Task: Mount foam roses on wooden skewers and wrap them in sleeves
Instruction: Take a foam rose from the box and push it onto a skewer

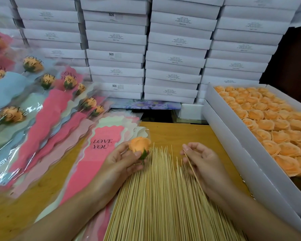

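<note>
**Wooden table: two hands, one rose, one skewer**

Left hand pinches one orange foam rose at its green base, bloom pointing away from the person. Right hand pinches one skewer, its long axis running back across the palm and its tip forward. Beneath both hands lies the skewer pile. Left of the fingers lie the sleeves.

Soft, even light from overhead keeps the wooden table bright, with only faint shadows. White glare streaks the clear wrapped sleeves along the table's left edge. The wide lens bows the stacked white boxes behind the far edge and stretches the corners. Fine print there is smeared, and the gap past the far right corner is dark.
</note>
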`<state>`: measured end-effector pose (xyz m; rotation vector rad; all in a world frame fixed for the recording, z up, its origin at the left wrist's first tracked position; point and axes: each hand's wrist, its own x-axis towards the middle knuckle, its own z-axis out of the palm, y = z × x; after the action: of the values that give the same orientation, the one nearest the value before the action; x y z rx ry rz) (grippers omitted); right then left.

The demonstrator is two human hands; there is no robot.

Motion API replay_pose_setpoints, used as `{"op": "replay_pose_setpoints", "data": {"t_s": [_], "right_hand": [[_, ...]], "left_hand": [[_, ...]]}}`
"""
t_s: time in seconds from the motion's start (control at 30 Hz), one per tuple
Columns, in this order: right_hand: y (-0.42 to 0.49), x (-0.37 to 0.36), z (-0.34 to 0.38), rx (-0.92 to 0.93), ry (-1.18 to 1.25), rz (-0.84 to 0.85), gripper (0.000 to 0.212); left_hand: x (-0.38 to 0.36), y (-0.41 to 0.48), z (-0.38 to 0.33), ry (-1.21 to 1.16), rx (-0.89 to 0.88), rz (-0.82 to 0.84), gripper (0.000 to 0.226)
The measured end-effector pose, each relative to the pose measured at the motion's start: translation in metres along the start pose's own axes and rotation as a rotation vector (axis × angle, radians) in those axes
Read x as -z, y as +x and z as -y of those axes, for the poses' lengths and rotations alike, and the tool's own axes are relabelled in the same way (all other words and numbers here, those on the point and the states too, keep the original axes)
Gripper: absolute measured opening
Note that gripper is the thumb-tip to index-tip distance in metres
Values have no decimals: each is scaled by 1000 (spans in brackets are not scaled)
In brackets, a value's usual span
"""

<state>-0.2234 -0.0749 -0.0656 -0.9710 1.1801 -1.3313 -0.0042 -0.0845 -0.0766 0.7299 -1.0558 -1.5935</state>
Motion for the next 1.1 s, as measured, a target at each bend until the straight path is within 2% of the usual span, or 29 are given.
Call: {"op": "replay_pose_setpoints", "data": {"t_s": [0.1, 0.2, 0.33, 0.47, 0.7, 0.93, 1.1], "right_hand": [[0, -1, -1, -69, 55, 46, 25], [-2, -3, 0, -178, 55, 170, 35], [-11, -7, -1, -228, -15, 339, 34], [-17, -12, -4, -196, -101, 454, 22], [-22, -17, -5, -171, -131, 495, 21], [-22, -17, -5, -170, -121, 497, 21], [-21, -17, -6, -170, -109, 497, 22]], "left_hand": [[0, 1, 1, -10, 1, -4, 36], [0, 1, 1, -16, 4, -8, 36], [1, 2, 3, -27, 9, -24, 38], [1, 1, 3, 4, 15, 0, 43], [2, 1, 3, 17, 15, 26, 60], [4, 1, 5, 29, 1, 69, 46], [4, 0, 4, 44, 8, 56, 50]]}}
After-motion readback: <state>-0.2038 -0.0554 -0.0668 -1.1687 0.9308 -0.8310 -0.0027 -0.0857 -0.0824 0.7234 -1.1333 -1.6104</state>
